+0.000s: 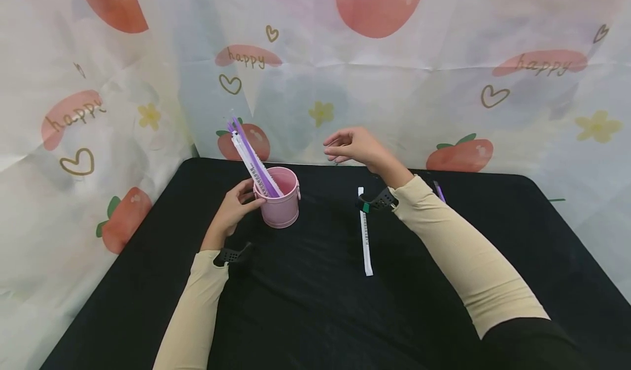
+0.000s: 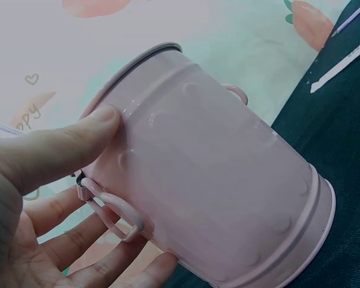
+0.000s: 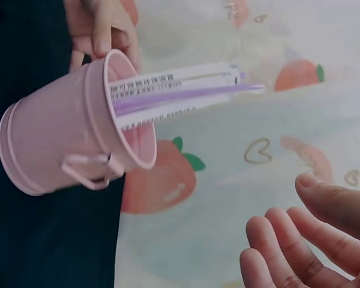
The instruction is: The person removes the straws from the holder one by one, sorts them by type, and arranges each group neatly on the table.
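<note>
A pink metal bucket (image 1: 280,211) stands on the table, holding white-wrapped straws (image 1: 250,161) and purple straws (image 3: 168,98) that lean out over its rim. My left hand (image 1: 230,210) grips the bucket's near-left side. In the left wrist view its thumb (image 2: 99,123) presses the wall just below the rim, while the fingers (image 2: 78,240) pass beside and behind the small handle (image 2: 117,213). My right hand (image 1: 356,146) hovers in the air to the right of the bucket, fingers (image 3: 291,243) loosely bent and holding nothing.
On the black-covered table (image 1: 305,299), a white-wrapped straw (image 1: 365,244) lies below my right wrist. A purple straw (image 1: 439,192) shows partly behind the right forearm. A printed fruit-pattern curtain (image 1: 394,96) hangs along the back and left of the table.
</note>
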Tool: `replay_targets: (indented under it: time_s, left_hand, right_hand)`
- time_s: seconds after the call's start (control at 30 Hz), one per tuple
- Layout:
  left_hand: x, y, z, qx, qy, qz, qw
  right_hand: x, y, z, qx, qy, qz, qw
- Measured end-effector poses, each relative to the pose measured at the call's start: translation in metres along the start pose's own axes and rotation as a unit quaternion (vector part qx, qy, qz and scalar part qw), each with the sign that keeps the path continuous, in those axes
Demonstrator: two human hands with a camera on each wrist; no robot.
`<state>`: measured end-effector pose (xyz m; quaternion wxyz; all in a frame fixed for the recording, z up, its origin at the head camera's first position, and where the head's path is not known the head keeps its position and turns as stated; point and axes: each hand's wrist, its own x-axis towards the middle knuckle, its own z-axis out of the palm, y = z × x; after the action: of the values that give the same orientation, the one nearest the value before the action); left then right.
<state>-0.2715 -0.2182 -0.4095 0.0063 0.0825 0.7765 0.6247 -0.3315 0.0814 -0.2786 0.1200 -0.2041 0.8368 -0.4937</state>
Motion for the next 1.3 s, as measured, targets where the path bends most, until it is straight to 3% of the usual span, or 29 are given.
replay_targets:
  time_s: [0.47,1.03,1.3]
  left_hand:
    - [0.001,0.002,0.000,-0.001,0.001,0.002,1.0000]
    - [0.001,0.000,0.001,-0.005,-0.010,0.000,0.9999]
    - [-0.011,0.025,0.003,-0.002,-0.015,-0.011,0.9998]
  right_hand:
    - [0.041,-0.018,0.053,0.020,-0.005,-0.054,0.998]
    - [0.056,-0.008,0.113,0.022,-0.031,-0.082,0.996]
    - [0.060,-0.005,0.126,-0.019,-0.038,-0.090,0.995]
